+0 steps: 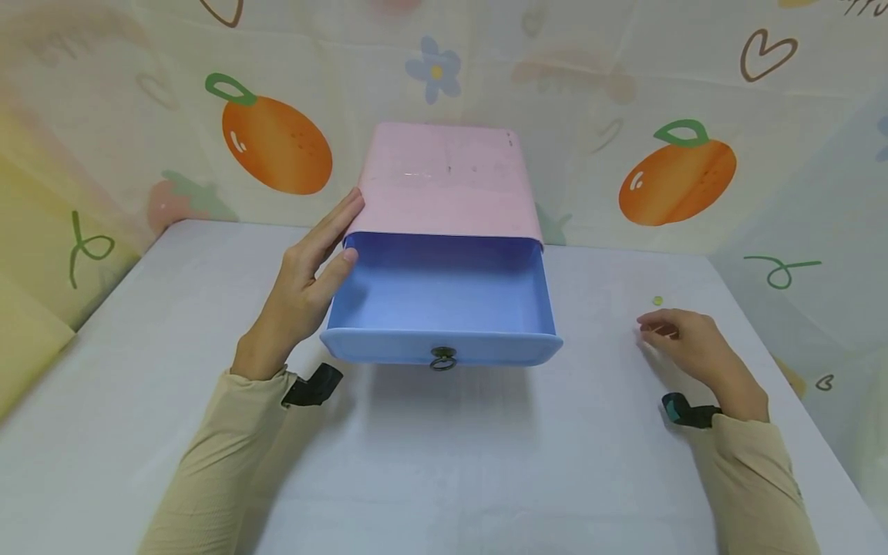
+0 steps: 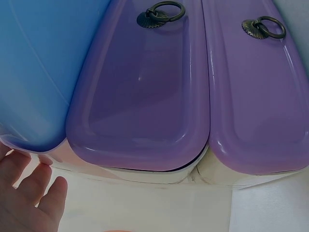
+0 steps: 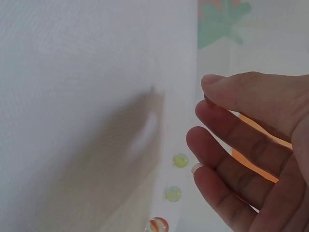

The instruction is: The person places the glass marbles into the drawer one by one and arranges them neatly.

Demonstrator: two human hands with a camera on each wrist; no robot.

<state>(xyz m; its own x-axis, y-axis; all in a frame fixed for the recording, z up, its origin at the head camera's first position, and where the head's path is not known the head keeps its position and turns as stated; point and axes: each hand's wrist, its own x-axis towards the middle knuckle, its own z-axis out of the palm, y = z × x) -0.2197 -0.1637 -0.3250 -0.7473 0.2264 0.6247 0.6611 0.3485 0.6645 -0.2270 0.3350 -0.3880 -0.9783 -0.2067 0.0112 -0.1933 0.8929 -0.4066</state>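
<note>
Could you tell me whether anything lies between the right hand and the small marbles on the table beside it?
Nothing visible does. The right hand hovers with loosely curled fingers just beside the marbles, with only bare white table between them. The open blue drawer sits well off to the left.

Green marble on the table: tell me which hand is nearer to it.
Right. The right hand hovers just short of the green marble; the left hand rests far across, against the blue drawer.
</note>
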